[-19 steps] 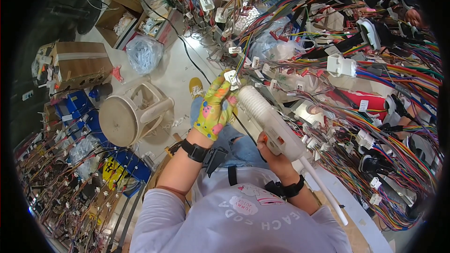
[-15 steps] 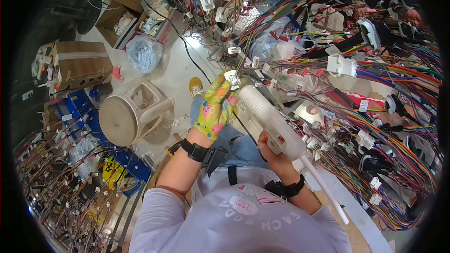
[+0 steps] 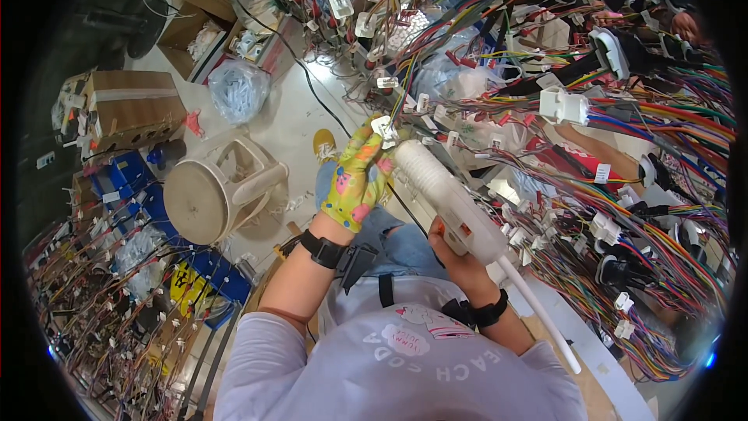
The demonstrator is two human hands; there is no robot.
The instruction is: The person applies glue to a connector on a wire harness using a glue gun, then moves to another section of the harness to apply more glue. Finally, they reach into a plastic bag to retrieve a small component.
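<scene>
In a yellow flowered glove, my left hand (image 3: 348, 191) is closed, its fingertips gripping a white plastic connector (image 3: 384, 132). Coloured wires run from the connector up toward the hanging bundles. My bare right hand (image 3: 461, 263) wraps round the handle of a whitish glue gun (image 3: 452, 199), whose grip is partly hidden. The ribbed front of the gun points up and left, its tip close beside the connector; I cannot tell whether they touch. A long white glue stick (image 3: 541, 316) sticks out of the gun's back end. A black cord passes below both hands.
Dense wire harnesses (image 3: 662, 132) with white connectors hang along the right and top. A round beige stool (image 3: 195, 201) stands at left, near a cardboard box (image 3: 136, 107) and a clear bag (image 3: 239, 91). More harnesses and blue bins (image 3: 222, 273) fill the lower left. Another person's arm (image 3: 604, 152) shows among the right-hand wires.
My hands, the connector and the glue gun stay almost where they were. Another person's arm shows more plainly among the wires at right.
</scene>
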